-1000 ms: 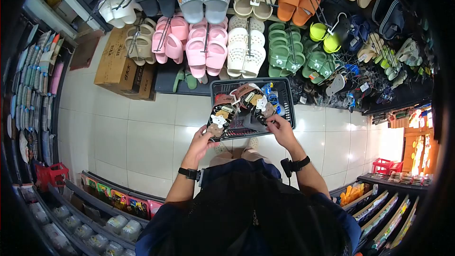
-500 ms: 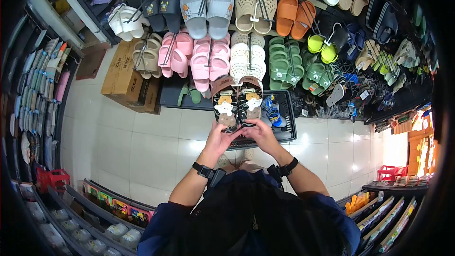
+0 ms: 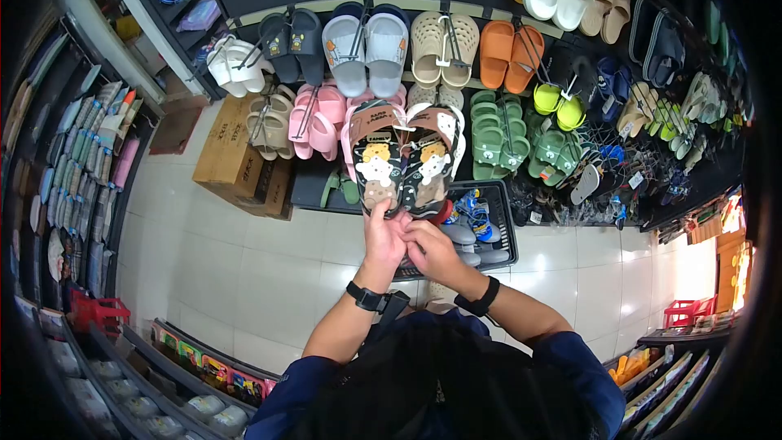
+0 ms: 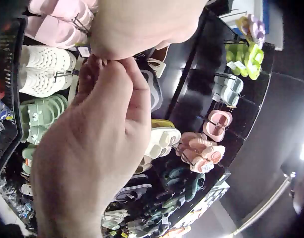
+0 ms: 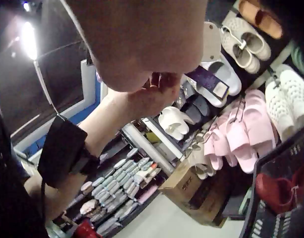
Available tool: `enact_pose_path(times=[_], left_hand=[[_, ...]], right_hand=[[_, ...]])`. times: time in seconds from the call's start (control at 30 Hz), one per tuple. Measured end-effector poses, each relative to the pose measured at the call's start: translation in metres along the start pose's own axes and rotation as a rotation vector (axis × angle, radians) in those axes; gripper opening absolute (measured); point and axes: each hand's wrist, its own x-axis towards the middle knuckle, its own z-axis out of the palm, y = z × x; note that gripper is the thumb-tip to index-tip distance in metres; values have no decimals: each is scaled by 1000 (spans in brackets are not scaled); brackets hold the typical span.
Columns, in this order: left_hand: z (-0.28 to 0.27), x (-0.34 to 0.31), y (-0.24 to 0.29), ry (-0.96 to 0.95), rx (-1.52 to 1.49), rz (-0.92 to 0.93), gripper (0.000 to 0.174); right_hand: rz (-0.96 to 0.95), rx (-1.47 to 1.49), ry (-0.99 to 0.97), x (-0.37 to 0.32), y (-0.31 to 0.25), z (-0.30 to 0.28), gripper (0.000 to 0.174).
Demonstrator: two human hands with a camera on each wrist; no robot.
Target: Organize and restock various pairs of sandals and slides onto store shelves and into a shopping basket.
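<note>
A pair of slippers (image 3: 379, 175) with brown straps and cartoon-bear insoles is held up in front of the shelf, toes away from me. My left hand (image 3: 383, 240) grips the heel end of the left one, thumb on top of the insole. Beside it, my right hand (image 3: 440, 253) has its fingers curled in at the heels, close against the left fingers. In the right wrist view, a dark purple tag (image 5: 209, 83) shows just past the hands. Below the slippers is a black basket (image 3: 511, 224) with grey footwear (image 3: 493, 257) and blue-and-yellow items (image 3: 475, 213) in it.
Racks ahead carry pink slides (image 3: 318, 118), orange slides (image 3: 511, 53), green slippers (image 3: 498, 134) and beige clogs (image 3: 444, 49). Cardboard boxes (image 3: 232, 147) stand on the floor to the left. A red shoe (image 5: 277, 192) lies in the basket. Shelves of goods (image 3: 94, 155) line the left side.
The slippers were apart and tilted over the basket; now they are side by side, higher and farther forward. The right hand moved left from the right slipper's heel to beside the left hand.
</note>
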Motion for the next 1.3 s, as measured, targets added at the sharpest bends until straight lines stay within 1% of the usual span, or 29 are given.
enact_pose_path(times=[0.03,0.1,0.13,0.17,0.23,0.27,0.3,0.37,0.4,0.43,0.47,0.5,0.53,0.6,0.63,0.7,0.77,0.8,0.83,0.9,0.93,1.0,1.03,1.1,1.13,1.17,1.23,1.27,1.3], left_hand=[[5,-1,1,-5,5,1,29],[21,-3,2,-25,303,267,43],[29,-8,4,-17,364,212,46],[25,-7,1,-14,367,210,46],[11,-2,-6,-38,322,174,45],[4,-3,-7,16,274,183,44],[-8,0,-7,23,277,176,44],[-39,5,-2,9,330,89,44],[-39,1,-1,36,355,104,44],[-46,1,1,43,356,103,44],[-56,1,3,47,360,84,43],[-62,0,5,51,367,63,43],[-60,-6,7,78,385,81,38],[-61,-14,14,62,416,57,39],[-60,-17,17,42,440,42,39],[-59,-25,20,84,479,27,40],[-61,-30,26,53,523,-55,42],[-64,-31,28,45,545,-57,43],[-60,-34,30,47,549,-61,43],[-52,-38,36,33,586,-55,44],[-53,-37,40,21,594,-70,45],[-51,-35,43,3,576,-72,44],[-48,-33,44,-16,557,-77,44],[-41,-29,43,-13,530,-53,44],[-38,-29,43,-10,503,-35,44],[-39,-27,42,-8,506,-29,44],[-42,-22,41,-12,460,-26,44],[-43,-22,44,-42,491,-58,46],[-44,-21,42,-42,494,-55,46]], right_hand=[[-4,0,6,4,-1,1,20],[27,33,18,18,1,-4,18],[92,102,-55,21,4,-8,14],[95,104,-54,21,8,-12,14],[207,73,-284,14,23,-25,13],[229,58,-390,3,36,-31,19],[238,62,-389,-8,45,-38,19],[496,102,-654,-36,60,-53,23],[501,106,-656,-51,73,-60,23],[554,102,-652,-69,87,-64,27],[606,100,-647,-85,100,-68,31],[610,108,-647,-96,111,-71,31],[667,58,-617,-106,119,-75,33],[768,-19,-535,-120,130,-79,33],[776,-13,-531,-122,135,-81,33],[813,37,-399,-119,147,-82,31],[834,-102,-402,-95,147,-88,30],[811,-117,-304,-86,144,-89,34],[816,-113,-301,-83,155,-88,34],[730,-205,-112,-79,180,-79,44],[729,-203,-111,-76,188,-74,44],[733,-225,-201,-69,197,-63,64],[729,-222,-202,-67,198,-58,64],[952,418,-291,-59,198,-47,58],[1190,417,-294,-50,178,-49,59],[1221,551,-298,-50,175,-46,57],[1162,806,-428,-50,177,-38,48],[1116,922,-430,-51,178,-32,39],[1109,1028,-366,-43,160,-30,36]])
